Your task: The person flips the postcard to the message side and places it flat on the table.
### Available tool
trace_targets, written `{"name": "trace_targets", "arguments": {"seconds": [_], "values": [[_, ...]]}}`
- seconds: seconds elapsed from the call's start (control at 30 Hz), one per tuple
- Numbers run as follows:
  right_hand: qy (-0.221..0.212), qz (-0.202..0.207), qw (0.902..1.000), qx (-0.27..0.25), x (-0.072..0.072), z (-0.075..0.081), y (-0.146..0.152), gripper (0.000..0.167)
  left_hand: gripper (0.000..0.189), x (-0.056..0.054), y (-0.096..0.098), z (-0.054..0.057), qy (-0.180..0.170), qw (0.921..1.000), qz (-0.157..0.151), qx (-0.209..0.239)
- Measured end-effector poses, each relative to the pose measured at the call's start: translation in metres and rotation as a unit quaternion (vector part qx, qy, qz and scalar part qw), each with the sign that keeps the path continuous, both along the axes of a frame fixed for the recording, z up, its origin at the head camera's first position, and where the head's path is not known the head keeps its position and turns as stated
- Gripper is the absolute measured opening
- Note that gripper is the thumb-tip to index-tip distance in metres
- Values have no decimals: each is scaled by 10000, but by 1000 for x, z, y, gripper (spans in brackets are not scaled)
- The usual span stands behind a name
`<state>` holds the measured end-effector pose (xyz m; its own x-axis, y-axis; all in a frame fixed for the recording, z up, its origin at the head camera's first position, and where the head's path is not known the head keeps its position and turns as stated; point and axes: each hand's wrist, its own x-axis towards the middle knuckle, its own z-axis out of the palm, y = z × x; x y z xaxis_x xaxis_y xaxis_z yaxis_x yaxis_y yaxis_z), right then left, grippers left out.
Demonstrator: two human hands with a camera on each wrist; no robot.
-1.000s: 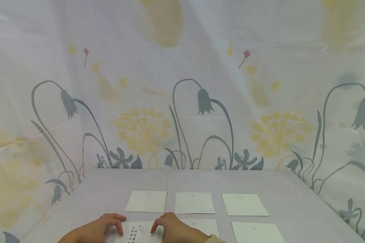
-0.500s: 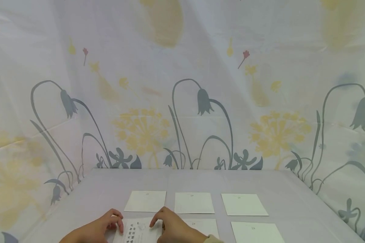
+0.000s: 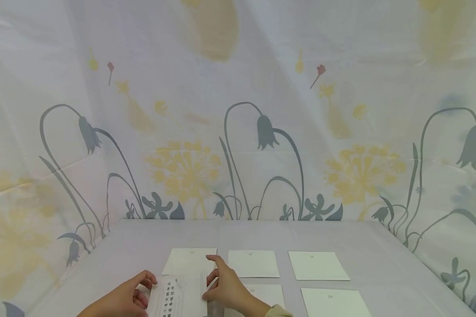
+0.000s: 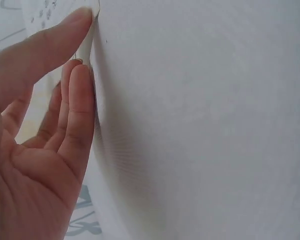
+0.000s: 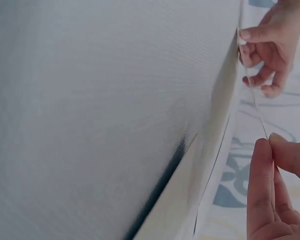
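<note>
A white card (image 3: 178, 297) with black printed characters and a faint drawing is raised off the table along its right side. My right hand (image 3: 229, 286) pinches its right edge between thumb and fingers, with the index finger pointing out. At the opposite edge is my left hand (image 3: 127, 295); the left wrist view shows its thumb on the printed face and its fingers (image 4: 80, 100) underneath. In the right wrist view the card appears edge-on, a thin line between both hands. Its near end falls outside the head view.
Three pale blank-looking cards, left (image 3: 188, 262), middle (image 3: 253, 264) and right (image 3: 319, 266), lie in a back row. Two more, one partly behind my right arm (image 3: 263, 294) and one to the right (image 3: 334, 304), lie nearer. A flower-printed curtain (image 3: 238, 132) surrounds the grey-white table (image 3: 150, 237).
The printed card has come up from the table, its right side higher. My right hand has shifted from over the card to its right edge; my left hand has moved slightly left.
</note>
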<state>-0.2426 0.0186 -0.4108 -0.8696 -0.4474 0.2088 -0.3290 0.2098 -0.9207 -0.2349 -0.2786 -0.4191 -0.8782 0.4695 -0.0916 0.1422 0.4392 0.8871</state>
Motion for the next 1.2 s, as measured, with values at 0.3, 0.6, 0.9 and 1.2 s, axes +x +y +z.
{"name": "trace_targets", "arguments": {"seconds": [0.3, 0.6, 0.9, 1.2], "values": [[-202, -64, 9978, -620, -2, -2, -6, 20, 43, -7, -3, 1, 1077, 9925, 572, 49], [7, -427, 9986, -326, -2, 4, -6, 6, 30, -8, -10, 4, 521, 9940, 842, 460], [-400, -280, 9965, -677, -3, 5, -6, 4, 37, -6, -11, 11, 416, 9933, 1035, 312], [-880, -344, 9906, -988, -3, 6, -2, 12, 45, -7, -18, 10, 206, 9947, 939, 373]]}}
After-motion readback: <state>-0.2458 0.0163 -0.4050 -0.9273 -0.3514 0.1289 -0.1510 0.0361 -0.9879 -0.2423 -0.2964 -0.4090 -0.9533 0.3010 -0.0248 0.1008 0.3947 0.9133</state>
